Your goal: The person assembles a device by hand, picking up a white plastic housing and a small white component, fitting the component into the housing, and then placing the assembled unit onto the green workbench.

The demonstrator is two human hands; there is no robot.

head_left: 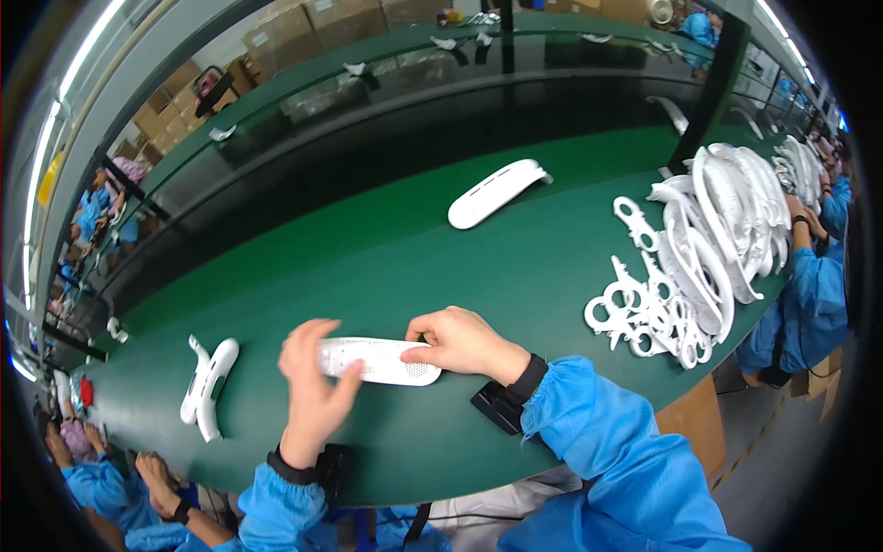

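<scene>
A long white plastic shell (377, 360) with rounded ends and a patch of small holes near its right end lies level between my hands, just over the green table. My right hand (464, 344) pinches its right end, thumb on the face and fingers behind the far edge. Around the left end curls my left hand (315, 386), slightly blurred, its thumb over the near edge. Two joined or overlapping white plastic pieces (210, 386) rest to the left of my left hand. Farther off lies another white shell (497, 193), slotted along its side.
On the right a tall pile of white curved shells (727, 230) stands beside a heap of white ringed parts (644, 308). The green table (368, 267) has a dark shelf frame behind it. Co-workers in blue sleeves (814, 285) sit at both sides.
</scene>
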